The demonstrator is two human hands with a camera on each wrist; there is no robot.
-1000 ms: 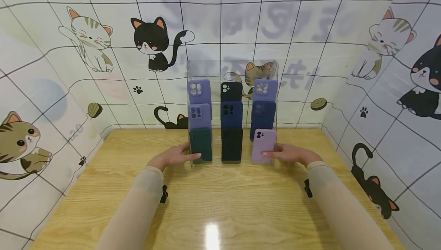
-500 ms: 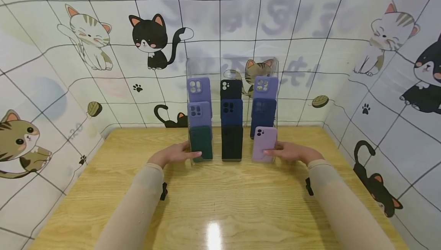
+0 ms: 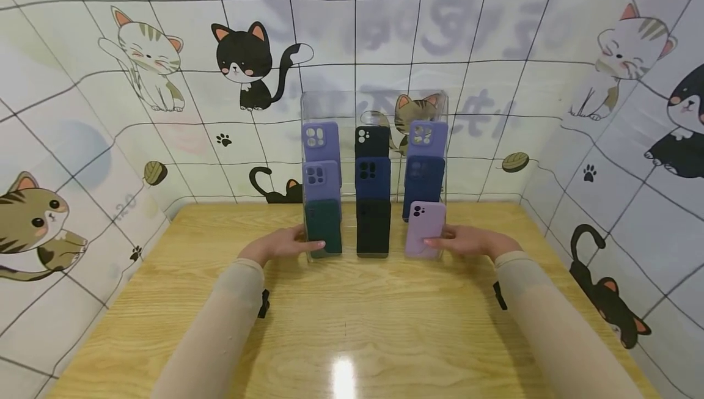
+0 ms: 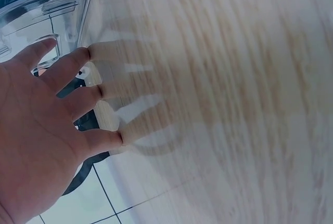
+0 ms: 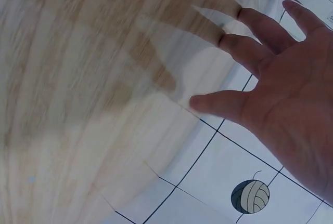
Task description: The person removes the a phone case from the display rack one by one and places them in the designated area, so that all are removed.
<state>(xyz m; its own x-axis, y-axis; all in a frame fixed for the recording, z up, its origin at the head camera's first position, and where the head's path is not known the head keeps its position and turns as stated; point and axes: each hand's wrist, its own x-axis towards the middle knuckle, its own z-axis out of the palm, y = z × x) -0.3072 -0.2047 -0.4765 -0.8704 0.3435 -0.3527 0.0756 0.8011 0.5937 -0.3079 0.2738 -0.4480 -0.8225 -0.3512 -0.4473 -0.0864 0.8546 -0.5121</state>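
A clear plastic stepped display stand (image 3: 374, 106) holds phone cases in three columns and three tiers. My left hand (image 3: 275, 245) is at the stand's left side, its thumb laid across the dark green phone case (image 3: 323, 225). In the left wrist view its fingers (image 4: 83, 99) are spread, one touching the stand, others with tips at the table. My right hand (image 3: 475, 241) mirrors it on the right, thumb across the lilac phone case (image 3: 426, 219). Its fingers (image 5: 244, 50) are spread and fairly straight in the right wrist view. A black phone case (image 3: 374, 228) stands between them.
Behind these are navy phone cases (image 3: 373, 178), purple phone cases (image 3: 321, 178) and a black case (image 3: 371, 141) on the upper tiers. The stand is on a wooden table (image 3: 343, 307), near a back wall (image 3: 330, 32) covered in cat-print sheeting.
The head view has shifted slightly. Both hands keep their places at the stand's sides, and the cases have not moved.
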